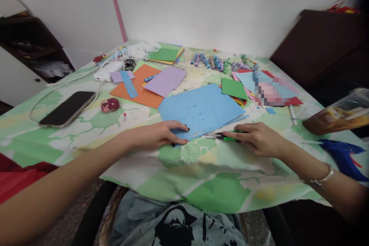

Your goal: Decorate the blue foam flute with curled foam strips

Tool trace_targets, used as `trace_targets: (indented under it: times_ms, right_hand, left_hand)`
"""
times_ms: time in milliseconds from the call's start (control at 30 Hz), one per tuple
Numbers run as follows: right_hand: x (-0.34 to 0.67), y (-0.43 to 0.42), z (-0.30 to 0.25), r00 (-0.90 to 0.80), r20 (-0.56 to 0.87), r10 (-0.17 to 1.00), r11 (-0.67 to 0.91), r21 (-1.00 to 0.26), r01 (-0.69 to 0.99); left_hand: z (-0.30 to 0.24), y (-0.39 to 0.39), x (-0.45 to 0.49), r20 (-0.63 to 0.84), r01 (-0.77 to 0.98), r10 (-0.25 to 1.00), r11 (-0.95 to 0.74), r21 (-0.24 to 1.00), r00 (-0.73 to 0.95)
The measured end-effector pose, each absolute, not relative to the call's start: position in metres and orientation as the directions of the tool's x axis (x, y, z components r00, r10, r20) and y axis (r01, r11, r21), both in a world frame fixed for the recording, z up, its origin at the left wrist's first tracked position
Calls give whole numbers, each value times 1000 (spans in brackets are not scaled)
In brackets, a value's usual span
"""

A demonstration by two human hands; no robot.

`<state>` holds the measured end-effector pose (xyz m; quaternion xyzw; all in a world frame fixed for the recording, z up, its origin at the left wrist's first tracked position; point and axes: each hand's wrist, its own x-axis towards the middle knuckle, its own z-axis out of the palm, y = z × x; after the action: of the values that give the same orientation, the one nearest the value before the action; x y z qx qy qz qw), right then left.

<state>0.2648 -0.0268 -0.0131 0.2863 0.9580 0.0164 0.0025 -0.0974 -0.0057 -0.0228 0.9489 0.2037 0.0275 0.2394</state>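
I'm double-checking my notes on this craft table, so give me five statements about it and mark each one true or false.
1. The left hand rests on the large blue sheet. True.
2. The right hand is empty. False: it holds a green-and-black tool.
3. The phone lies on the patterned tablecloth. True.
4. The bracelet is on the left wrist. False: it is on the right.
5. The glue gun is blue. True.

Silver bangle (318,179), dark-painted nails (173,145), grey-blue garment (138,219) with black print (174,225).
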Motion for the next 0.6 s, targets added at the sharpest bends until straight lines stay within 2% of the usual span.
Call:
trace_targets:
  times_ms: [433, 600]
  right_hand:
    - [248, -27, -13, -861, -1, 509, 860, 39, 508]
    - [235, -30, -12, -873, 12, 488, 869, 90, 487]
  left_hand:
    - [-43, -8, -103, 48, 368, 438, -807, 462, 898]
    - [-47, -9, -104, 69, 365, 446, -803, 470, 892]
